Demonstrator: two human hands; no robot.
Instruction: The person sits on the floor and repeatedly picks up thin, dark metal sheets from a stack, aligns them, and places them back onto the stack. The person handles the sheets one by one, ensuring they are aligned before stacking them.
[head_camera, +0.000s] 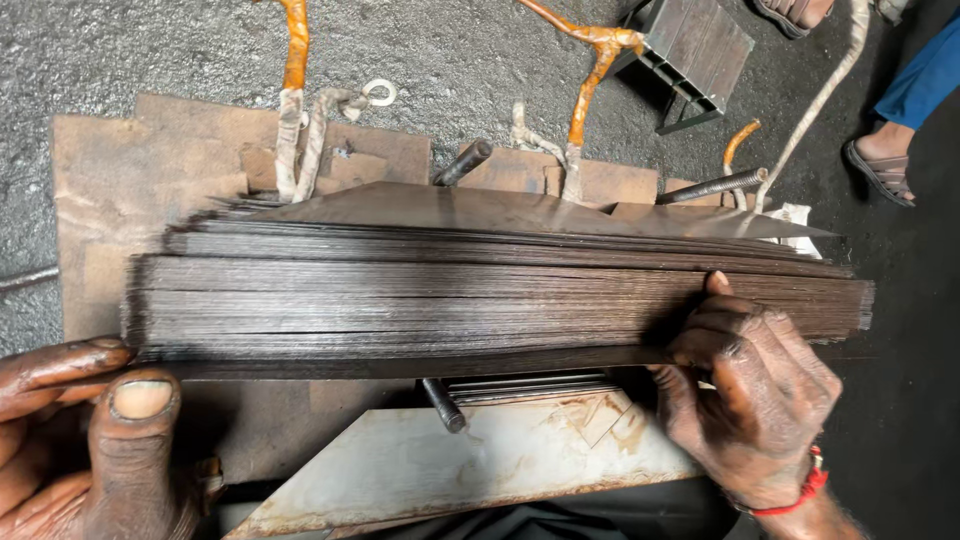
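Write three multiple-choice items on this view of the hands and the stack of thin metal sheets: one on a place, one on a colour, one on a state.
1. Where does the right hand rest?
A. on the right end of the stack of thin metal sheets
B. on the grey floor
C. on the small metal frame at the top

2. What colour is the band on the right wrist?
A. blue
B. red
C. green

3. How do the sheets lie?
A. rolled into a coil
B. scattered singly
C. packed edge-on in one dense stack

Answers:
1 A, its fingers lie over the stack's right end.
2 B, a red band circles the wrist.
3 C, many thin edges run side by side, with the left hand at the stack's left end.
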